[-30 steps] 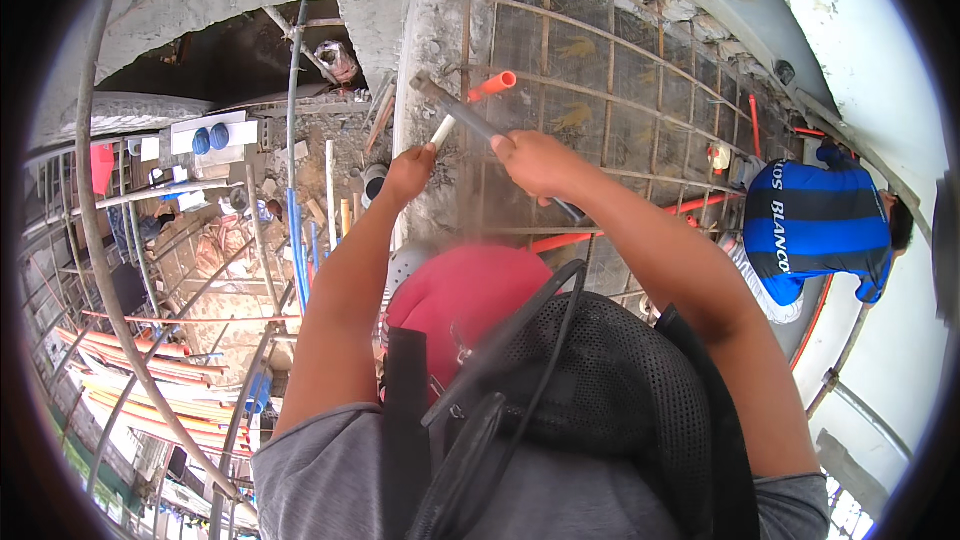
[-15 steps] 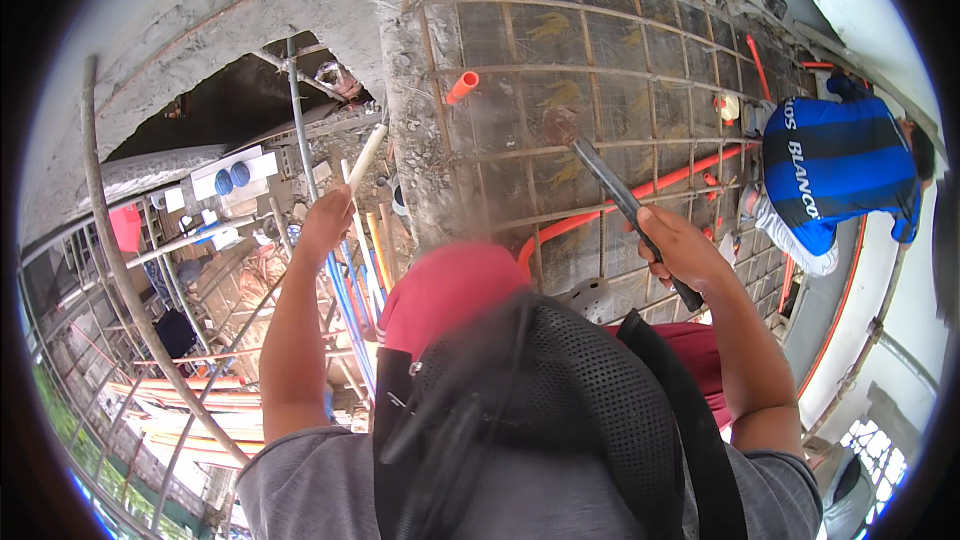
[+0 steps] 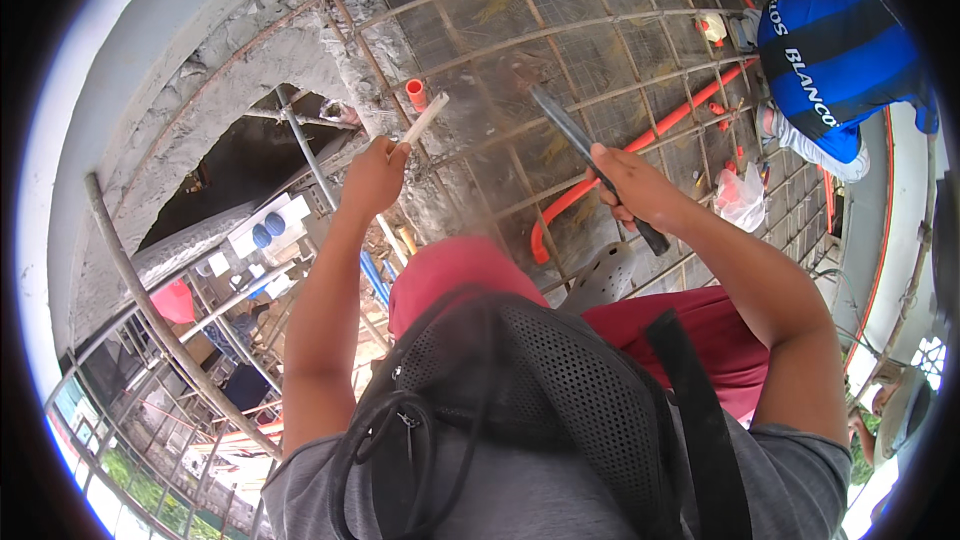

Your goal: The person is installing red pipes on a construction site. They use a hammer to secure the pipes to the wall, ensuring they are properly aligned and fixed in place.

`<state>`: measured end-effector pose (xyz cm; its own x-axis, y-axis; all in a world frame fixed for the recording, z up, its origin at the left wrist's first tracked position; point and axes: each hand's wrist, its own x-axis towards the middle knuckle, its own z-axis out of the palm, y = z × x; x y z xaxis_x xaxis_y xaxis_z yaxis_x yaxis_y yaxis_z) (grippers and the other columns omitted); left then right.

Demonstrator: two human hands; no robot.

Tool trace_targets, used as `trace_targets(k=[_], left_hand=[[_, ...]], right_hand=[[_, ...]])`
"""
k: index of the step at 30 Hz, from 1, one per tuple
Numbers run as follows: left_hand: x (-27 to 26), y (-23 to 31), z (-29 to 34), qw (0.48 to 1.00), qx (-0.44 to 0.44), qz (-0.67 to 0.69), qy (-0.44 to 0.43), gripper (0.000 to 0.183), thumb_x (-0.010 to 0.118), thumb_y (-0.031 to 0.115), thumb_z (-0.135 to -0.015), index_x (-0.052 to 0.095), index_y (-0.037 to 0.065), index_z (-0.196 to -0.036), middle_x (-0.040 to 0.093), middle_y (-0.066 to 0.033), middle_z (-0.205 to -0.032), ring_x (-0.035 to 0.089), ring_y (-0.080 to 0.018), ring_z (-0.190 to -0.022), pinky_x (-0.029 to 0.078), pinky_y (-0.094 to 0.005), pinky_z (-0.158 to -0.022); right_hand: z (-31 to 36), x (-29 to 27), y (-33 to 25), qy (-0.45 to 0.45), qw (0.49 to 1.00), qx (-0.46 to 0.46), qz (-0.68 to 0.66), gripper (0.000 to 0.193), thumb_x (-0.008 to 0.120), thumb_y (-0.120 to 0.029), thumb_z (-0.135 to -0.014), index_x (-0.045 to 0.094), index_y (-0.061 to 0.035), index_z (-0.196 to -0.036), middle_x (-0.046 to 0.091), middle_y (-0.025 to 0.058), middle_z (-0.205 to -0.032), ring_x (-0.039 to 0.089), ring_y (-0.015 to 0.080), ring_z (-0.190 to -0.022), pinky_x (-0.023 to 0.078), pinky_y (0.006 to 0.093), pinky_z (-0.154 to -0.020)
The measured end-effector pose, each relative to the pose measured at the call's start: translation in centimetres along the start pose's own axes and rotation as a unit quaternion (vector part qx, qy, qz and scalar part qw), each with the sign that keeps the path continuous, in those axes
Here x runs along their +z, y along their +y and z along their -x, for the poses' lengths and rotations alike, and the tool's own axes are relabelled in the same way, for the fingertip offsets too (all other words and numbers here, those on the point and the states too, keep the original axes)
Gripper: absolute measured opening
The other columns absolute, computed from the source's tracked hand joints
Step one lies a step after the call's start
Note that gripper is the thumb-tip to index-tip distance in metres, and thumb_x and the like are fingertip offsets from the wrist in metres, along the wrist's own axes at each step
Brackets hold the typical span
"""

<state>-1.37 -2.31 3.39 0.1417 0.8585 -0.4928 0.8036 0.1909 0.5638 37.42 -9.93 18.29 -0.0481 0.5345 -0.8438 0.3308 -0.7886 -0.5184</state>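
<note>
My left hand (image 3: 376, 178) is closed around a pale, off-white stick (image 3: 428, 118), whose free end points up and right, close to a short orange pipe stub (image 3: 415, 93) at the broken concrete edge. I cannot tell whether the two touch. In my right hand (image 3: 632, 188) is a hammer (image 3: 568, 124), gripped low on its dark handle. Its brownish head is blurred and hangs above the rebar grid, to the right of the stick's tip.
Rebar (image 3: 585, 80) crosses a dark panel. A long orange pipe (image 3: 650, 140) runs over it, with a clear plastic bag (image 3: 740, 197) nearby. A co-worker in a blue and black shirt (image 3: 840, 50) crouches at right. At left, a jagged opening (image 3: 225, 175) drops beside scaffold poles (image 3: 170, 310).
The view has shifted. My left hand has moved right and up, bringing the stick near the pipe stub. My right hand and the hammer are slightly farther left and higher.
</note>
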Motion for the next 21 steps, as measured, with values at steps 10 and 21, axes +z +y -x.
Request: trace_targets(k=[10,21], left_hand=[[2.5,1.8,-4.6,0.991,-0.043,-0.124,0.034,0.05,0.061,0.046,-0.106,0.07,-0.003,-0.108,0.076,-0.0318,-0.101,0.072,-0.0525,-0.102,0.054,-0.0593,-0.089],[-0.3,5.7,2.7,0.993,0.072,0.078,0.049,0.029,0.071,0.03,-0.105,0.063,0.005,-0.116,0.075,-0.0154,-0.092,0.072,-0.0339,-0.083,0.055,-0.0457,-0.079]], right_hand=[[-7.6,5.8,1.4,-0.02,0.998,-0.057,-0.012,0.065,0.04,-0.063,-0.115,0.058,-0.0007,-0.114,0.041,-0.0025,-0.064,0.04,0.0103,-0.047,0.042,0.0302,-0.045],[-5.2,2.0,-2.9,0.061,0.989,-0.132,-0.037,0.072,0.04,-0.072,-0.111,0.058,-0.0019,-0.11,0.041,-0.0036,-0.061,0.042,0.0078,-0.047,0.041,0.0281,-0.045]])
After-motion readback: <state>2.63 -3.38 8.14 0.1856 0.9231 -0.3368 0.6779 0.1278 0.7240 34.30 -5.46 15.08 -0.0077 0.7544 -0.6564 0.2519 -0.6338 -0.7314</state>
